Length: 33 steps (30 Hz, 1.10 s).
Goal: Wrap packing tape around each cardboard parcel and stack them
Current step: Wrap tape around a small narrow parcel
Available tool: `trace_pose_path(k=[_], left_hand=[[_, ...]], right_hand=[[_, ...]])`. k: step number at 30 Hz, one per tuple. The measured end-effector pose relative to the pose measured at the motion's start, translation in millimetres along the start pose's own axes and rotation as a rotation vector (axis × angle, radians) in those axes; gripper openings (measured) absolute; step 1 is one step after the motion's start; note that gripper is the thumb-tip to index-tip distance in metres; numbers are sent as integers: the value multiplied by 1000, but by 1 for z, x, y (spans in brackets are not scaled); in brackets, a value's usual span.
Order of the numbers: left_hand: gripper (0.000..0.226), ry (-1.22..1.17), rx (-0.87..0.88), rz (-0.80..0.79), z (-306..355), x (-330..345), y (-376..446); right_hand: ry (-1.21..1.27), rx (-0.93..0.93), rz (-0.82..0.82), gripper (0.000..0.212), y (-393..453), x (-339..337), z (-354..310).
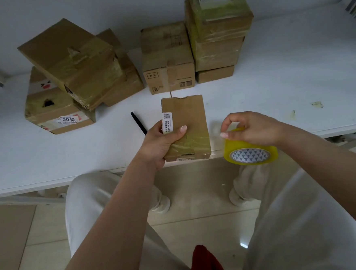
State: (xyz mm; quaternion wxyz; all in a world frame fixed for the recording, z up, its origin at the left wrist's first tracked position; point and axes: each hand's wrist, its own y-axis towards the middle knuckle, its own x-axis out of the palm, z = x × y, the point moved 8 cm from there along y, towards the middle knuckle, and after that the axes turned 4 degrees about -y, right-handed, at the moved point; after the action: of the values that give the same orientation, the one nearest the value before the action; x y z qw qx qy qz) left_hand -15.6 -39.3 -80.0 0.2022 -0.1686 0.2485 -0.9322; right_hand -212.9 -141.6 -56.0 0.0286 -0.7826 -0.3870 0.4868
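A small flat cardboard parcel (189, 117) lies at the near edge of the white table (285, 81), with clear tape over its near end and a white label on its left side. My left hand (163, 142) grips its left edge, thumb on top. My right hand (254, 127) holds a yellow roll of packing tape (250, 154) just right of the parcel at the table edge, fingers pinching at the top of the roll. A stretch of clear tape seems to run from the roll toward the parcel.
A leaning pile of taped boxes (73, 64) sits at the back left. One brown box (167, 59) stands behind the parcel, and a tall stack of taped boxes (218, 26) rises at the back right. A black stick (138, 122) lies left of the parcel.
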Motion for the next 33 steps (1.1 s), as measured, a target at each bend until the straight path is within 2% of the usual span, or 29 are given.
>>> trace_pose_path(k=[5, 9, 10, 14, 16, 18, 21, 24, 28, 33], left_hand=[[34, 5, -23, 1, 3, -4, 8], [27, -32, -44, 33, -8, -6, 14], [27, -16, -31, 40, -10, -6, 17], [38, 192, 40, 106, -13, -7, 26], [55, 468, 105, 181, -8, -13, 31], [68, 681, 174, 325, 3, -27, 36], [59, 768, 270, 589, 28, -56, 39], [57, 916, 189, 734, 37, -79, 54], [42, 979, 5, 687, 25, -94, 75], [26, 991, -46, 619, 16, -105, 76]], right_hand=[[-244, 50, 9, 35, 9, -1, 5], [171, 15, -54, 24, 9, -3, 4], [203, 10, -67, 20, 9, -2, 5], [14, 49, 37, 14, 22, 0, 9], [-118, 77, 71, 16, 25, 0, 2], [-202, 82, 85, 16, 28, 1, -6], [-258, 99, 83, 13, 32, 3, -15], [-264, 112, 70, 12, 34, 3, -15], [-189, 126, 48, 17, 32, -1, -8], [-125, 118, 43, 20, 32, -1, -3]])
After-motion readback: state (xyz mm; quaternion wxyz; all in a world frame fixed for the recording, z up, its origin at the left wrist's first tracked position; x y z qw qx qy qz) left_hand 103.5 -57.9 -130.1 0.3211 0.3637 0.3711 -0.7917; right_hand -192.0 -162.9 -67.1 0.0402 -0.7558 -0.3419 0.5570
